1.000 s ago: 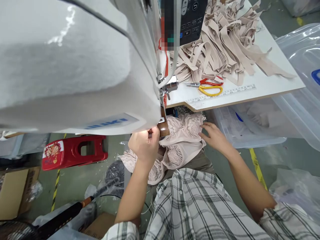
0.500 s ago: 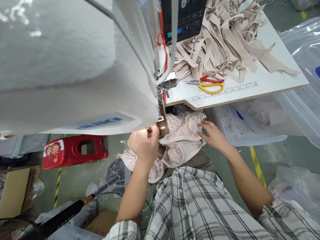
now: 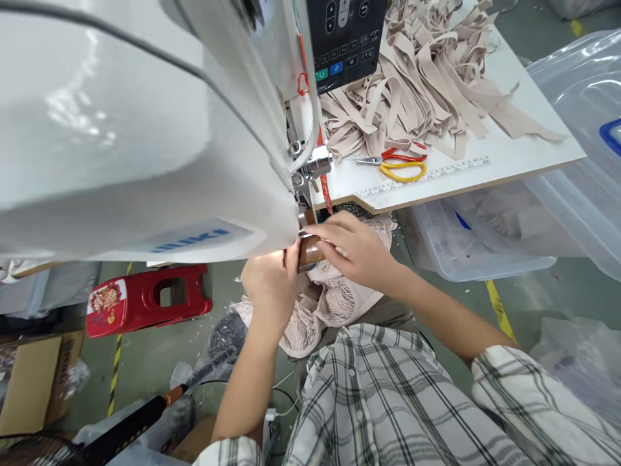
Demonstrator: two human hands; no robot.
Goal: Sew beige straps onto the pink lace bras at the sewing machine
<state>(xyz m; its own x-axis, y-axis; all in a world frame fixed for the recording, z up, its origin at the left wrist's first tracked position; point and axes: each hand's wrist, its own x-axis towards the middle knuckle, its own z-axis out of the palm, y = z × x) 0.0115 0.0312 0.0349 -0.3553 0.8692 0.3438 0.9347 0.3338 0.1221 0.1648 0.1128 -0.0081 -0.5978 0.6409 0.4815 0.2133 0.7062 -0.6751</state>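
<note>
The lace garment (image 3: 339,301), pale pink, lies at the centre of the frame, bunched in the person's lap and drawn up over a brown post (image 3: 307,251) beneath the head of the white sewing machine (image 3: 145,129) that fills the upper left. The left hand (image 3: 269,285) sits just left of the post with its fingers curled and pressed together, tips against the fabric; whether they pinch it cannot be told. The right hand (image 3: 359,249) lies flat on the lace, fingers stretched out side by side and pointing left, their tips touching the top of the post. In the upper right, a white table (image 3: 524,155) bears a heap of beige strips (image 3: 412,84) and red-and-yellow scissors (image 3: 400,165). A clear bin (image 3: 460,252) stands below the table's edge, and a red stool (image 3: 145,301) at left.
</note>
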